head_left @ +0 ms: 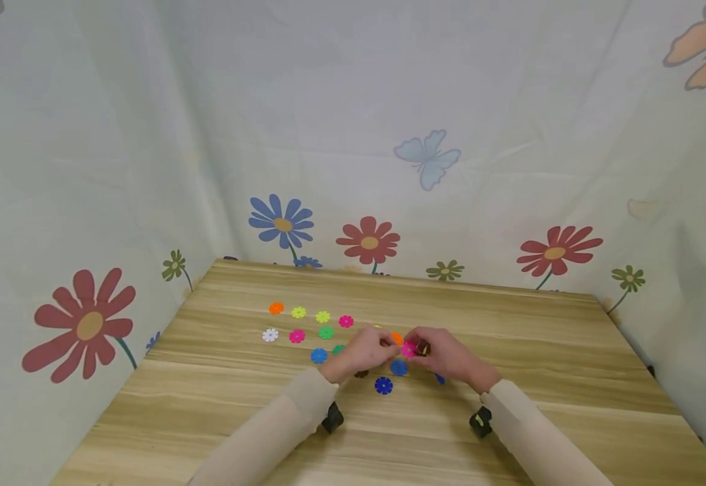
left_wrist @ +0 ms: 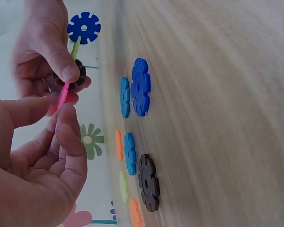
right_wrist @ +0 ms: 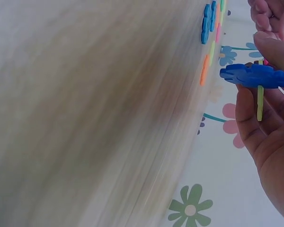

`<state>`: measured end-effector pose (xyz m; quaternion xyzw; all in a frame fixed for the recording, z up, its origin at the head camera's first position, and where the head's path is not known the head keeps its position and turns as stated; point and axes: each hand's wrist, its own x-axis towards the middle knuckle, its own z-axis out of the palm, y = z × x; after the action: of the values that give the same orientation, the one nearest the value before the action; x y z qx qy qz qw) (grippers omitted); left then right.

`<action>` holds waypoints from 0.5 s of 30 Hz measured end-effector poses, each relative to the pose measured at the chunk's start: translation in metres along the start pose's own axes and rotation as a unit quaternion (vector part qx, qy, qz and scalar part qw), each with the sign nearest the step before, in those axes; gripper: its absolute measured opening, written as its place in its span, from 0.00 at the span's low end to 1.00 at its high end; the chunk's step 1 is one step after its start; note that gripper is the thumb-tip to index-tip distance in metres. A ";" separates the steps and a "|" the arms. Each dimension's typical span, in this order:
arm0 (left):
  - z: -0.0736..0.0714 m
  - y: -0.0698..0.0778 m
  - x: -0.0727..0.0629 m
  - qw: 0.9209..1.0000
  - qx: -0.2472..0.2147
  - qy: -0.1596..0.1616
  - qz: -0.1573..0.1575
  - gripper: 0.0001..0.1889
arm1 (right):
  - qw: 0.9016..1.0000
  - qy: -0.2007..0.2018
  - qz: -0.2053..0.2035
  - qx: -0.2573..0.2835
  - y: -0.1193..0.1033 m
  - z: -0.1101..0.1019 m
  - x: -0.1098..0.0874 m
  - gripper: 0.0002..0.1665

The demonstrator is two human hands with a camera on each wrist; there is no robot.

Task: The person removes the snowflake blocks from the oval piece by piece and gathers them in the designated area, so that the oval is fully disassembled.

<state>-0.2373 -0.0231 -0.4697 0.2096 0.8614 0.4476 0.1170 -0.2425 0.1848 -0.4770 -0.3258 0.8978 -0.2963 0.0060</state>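
Observation:
Above the table, my right hand (head_left: 450,354) holds a joined cluster of flower-shaped notched plastic discs. In the left wrist view, this cluster shows a dark blue disc (left_wrist: 92,29), a yellow disc (left_wrist: 75,48), a brown disc (left_wrist: 81,73) and a pink disc (left_wrist: 63,94). My left hand (head_left: 365,351) pinches the near edge of the pink disc between thumb and finger. From the right wrist, the blue disc (right_wrist: 255,75) lies across the yellow disc (right_wrist: 260,106); the right fingers hide much of the brown and pink ones.
Loose discs lie flat on the wooden table (head_left: 237,418): a dark blue one (head_left: 383,385) and a blue one (head_left: 399,367) under the hands, a brown one (left_wrist: 148,189) below the left hand, and several others, including a white one (head_left: 270,335), to the left. Flower-printed cloth surrounds the table.

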 end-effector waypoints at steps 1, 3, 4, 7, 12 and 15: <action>0.000 0.000 0.000 1.000 -0.004 0.001 0.000 0.08 | 1.000 0.000 -0.001 -0.001 0.000 0.000 0.000 0.14; 0.001 -0.001 0.000 1.000 -0.004 0.002 -0.002 0.07 | 1.000 -0.002 -0.002 0.000 0.000 0.001 0.001 0.14; 0.002 -0.001 0.000 1.000 -0.004 0.002 -0.005 0.07 | 1.000 -0.002 -0.003 -0.001 0.000 0.001 0.001 0.14; 0.003 -0.003 0.000 1.000 0.002 0.003 -0.010 0.08 | 1.000 -0.004 -0.005 -0.002 0.001 0.002 0.002 0.14; 0.005 -0.007 0.003 1.000 -0.010 0.008 -0.019 0.08 | 1.000 -0.008 -0.004 -0.003 0.000 0.002 0.004 0.14; 0.006 -0.009 0.005 0.999 -0.021 0.011 -0.025 0.08 | 1.000 -0.010 -0.003 -0.003 -0.001 0.002 0.006 0.14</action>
<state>-0.2419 -0.0205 -0.4806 0.1811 0.8581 0.4645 0.1232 -0.2462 0.1797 -0.4774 -0.3313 0.8976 -0.2905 0.0136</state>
